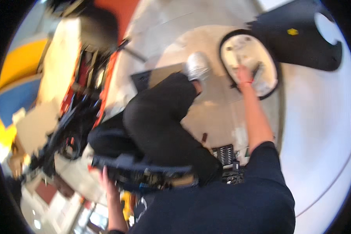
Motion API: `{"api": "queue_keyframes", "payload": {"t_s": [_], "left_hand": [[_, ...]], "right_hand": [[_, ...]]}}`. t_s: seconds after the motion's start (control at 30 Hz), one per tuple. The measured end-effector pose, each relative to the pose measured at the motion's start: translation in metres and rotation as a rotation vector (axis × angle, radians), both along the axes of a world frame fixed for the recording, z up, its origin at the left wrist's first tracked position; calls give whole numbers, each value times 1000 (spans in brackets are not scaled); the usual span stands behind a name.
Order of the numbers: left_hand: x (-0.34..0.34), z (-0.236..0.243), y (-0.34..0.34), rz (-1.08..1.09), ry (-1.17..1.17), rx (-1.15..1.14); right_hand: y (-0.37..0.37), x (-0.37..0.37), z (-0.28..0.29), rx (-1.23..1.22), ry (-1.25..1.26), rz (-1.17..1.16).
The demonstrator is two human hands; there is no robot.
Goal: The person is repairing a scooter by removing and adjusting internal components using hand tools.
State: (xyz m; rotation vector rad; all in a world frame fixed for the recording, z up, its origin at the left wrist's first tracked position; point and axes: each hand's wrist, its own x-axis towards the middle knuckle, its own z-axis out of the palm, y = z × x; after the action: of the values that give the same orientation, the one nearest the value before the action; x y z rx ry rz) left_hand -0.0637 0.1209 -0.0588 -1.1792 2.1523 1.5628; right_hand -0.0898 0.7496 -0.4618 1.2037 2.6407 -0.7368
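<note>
right hand (244, 75) at 2 o'clock, over the pale face of the oval black-rimmed piece (261, 52); fingers blurred, can't tell how far open or if they hold anything; small dark item (257, 71) just beside it on the 3 o'clock side; left hand (106, 180) between 7 and 8, at the end of a dark blue-edged case (124, 163); finger spread and grip unclear; black panel (292, 43) farther out at 2; socket set (224, 155) at 4
</note>
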Motion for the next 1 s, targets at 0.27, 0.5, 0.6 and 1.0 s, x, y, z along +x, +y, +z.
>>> {"api": "queue_keyframes", "payload": {"t_s": [0.27,0.5,0.6,1.0], "left_hand": [[25,-10,0,172,136,-2],[46,5,-1,256,182,398],[55,14,1,166,240,592],[86,3,14,144,360,812]], "right_hand": [[-101,36,176,-1239,663,-721],[-185,52,348,-1561,715,-372],[-213,59,401,-1543,740,-138],[-319,103,503,-1048,465,568]]}}
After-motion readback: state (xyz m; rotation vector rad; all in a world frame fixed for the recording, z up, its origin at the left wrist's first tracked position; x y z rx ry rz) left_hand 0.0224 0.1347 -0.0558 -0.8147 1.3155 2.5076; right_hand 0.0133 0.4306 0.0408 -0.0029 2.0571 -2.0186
